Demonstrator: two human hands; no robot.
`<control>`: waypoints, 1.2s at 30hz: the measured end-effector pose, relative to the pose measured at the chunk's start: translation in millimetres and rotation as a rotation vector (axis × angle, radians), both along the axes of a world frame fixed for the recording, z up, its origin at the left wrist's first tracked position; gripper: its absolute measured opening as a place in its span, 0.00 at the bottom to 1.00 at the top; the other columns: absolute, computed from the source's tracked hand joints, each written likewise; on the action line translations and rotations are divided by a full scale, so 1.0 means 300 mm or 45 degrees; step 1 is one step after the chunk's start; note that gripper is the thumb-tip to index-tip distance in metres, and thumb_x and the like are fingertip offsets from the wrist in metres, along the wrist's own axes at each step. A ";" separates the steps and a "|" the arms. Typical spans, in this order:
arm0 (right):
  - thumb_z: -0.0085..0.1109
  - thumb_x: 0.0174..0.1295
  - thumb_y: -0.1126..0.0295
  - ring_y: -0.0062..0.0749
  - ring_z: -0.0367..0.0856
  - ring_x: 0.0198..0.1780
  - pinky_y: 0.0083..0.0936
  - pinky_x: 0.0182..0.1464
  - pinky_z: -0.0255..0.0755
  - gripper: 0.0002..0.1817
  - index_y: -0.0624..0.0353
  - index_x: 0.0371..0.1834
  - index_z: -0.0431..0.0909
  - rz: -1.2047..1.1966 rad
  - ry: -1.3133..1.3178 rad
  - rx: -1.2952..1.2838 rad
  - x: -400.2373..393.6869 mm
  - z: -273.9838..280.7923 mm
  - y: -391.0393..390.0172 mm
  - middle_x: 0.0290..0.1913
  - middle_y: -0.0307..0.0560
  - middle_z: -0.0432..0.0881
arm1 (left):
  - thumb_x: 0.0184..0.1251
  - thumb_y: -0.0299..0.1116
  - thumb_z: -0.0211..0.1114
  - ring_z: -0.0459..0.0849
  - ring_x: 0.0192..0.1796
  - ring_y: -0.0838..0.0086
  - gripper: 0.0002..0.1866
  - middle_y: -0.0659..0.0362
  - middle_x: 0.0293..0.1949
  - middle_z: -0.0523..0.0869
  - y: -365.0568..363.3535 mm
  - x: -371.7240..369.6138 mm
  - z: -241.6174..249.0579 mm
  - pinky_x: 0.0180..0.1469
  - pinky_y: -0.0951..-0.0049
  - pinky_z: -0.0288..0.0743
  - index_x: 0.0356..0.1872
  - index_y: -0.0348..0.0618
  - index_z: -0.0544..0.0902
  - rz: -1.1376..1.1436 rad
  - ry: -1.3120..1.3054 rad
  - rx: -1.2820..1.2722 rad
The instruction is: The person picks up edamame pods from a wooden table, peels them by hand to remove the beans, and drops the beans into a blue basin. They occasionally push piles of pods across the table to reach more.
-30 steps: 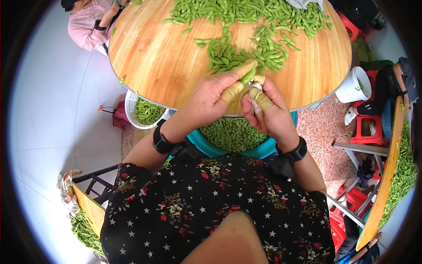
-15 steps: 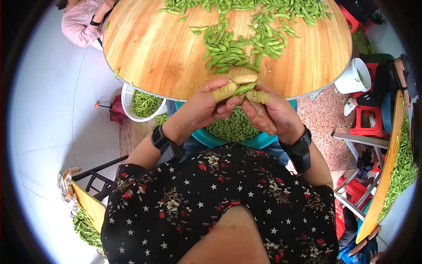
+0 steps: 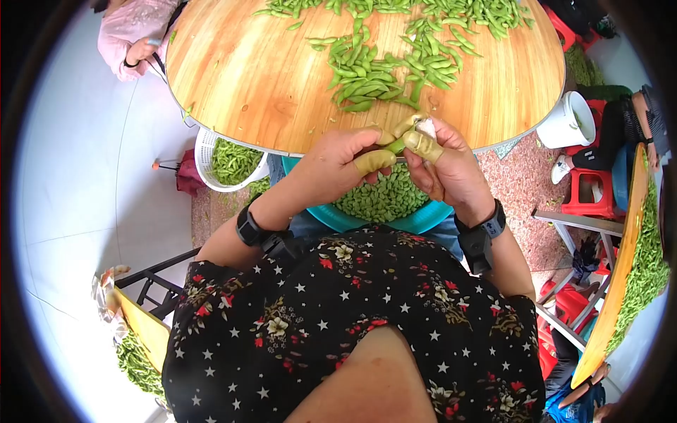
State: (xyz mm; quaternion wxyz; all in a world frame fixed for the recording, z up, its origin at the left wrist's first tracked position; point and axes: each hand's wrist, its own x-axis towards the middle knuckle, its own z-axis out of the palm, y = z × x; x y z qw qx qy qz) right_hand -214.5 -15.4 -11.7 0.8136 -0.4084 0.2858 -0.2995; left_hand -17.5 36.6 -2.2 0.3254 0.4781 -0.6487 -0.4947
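Note:
A green edamame pod [image 3: 396, 146] is pinched between both hands just over the table's near edge, mostly covered by fingers. My left hand [image 3: 340, 161] is closed on its left end, thumb and forefinger in yellowish finger covers. From the other side my right hand [image 3: 451, 166] grips it, also with covered thumb and forefinger; something whitish shows by that forefinger. Below the hands, a teal basin [image 3: 423, 223] holds shelled green beans [image 3: 384, 197]. Unshelled pods [image 3: 363, 79] lie heaped on the round wooden table [image 3: 261, 84] ahead.
A white basket [image 3: 205, 158] of pods stands at the left under the table edge. To the right are a white bucket [image 3: 560, 127], a red stool [image 3: 591, 196] and another table [image 3: 612, 310] with pods. A person in a pink sleeve [image 3: 134, 28] sits at upper left.
My hands have turned around the pod and it sits slightly lower, more covered by the fingers. The right forefinger has lifted. At upper left, the other person's hand has moved down.

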 end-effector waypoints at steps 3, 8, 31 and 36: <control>0.56 0.69 0.69 0.12 0.62 0.15 0.13 0.15 0.54 0.04 0.55 0.42 0.75 -0.043 0.082 -0.151 0.012 0.005 0.003 0.21 0.31 0.71 | 0.68 0.30 0.62 0.81 0.27 0.77 0.05 0.60 0.25 0.81 0.003 -0.007 0.000 0.27 0.75 0.73 0.37 0.39 0.81 0.053 -0.272 -0.382; 0.57 0.68 0.71 0.11 0.61 0.15 0.13 0.15 0.54 0.04 0.56 0.42 0.75 -0.206 0.154 -0.326 0.046 0.013 0.012 0.19 0.30 0.70 | 0.63 0.29 0.64 0.79 0.25 0.62 0.05 0.53 0.24 0.79 0.001 -0.045 -0.001 0.26 0.68 0.72 0.34 0.38 0.80 0.183 -0.497 -0.891; 0.59 0.65 0.71 0.13 0.72 0.28 0.13 0.30 0.66 0.05 0.59 0.41 0.76 -0.005 0.282 -0.504 -0.016 -0.044 0.035 0.28 0.33 0.76 | 0.67 0.28 0.59 0.72 0.24 0.67 0.05 0.53 0.22 0.71 0.017 -0.044 -0.072 0.27 0.69 0.66 0.34 0.37 0.77 0.088 -0.361 -0.656; 0.57 0.66 0.73 0.13 0.69 0.23 0.13 0.26 0.64 0.04 0.58 0.41 0.76 -0.130 0.377 -0.967 -0.025 -0.044 0.033 0.28 0.32 0.75 | 0.65 0.27 0.60 0.74 0.24 0.64 0.05 0.52 0.24 0.73 0.016 -0.047 -0.076 0.27 0.67 0.65 0.37 0.36 0.77 0.133 -0.228 -0.503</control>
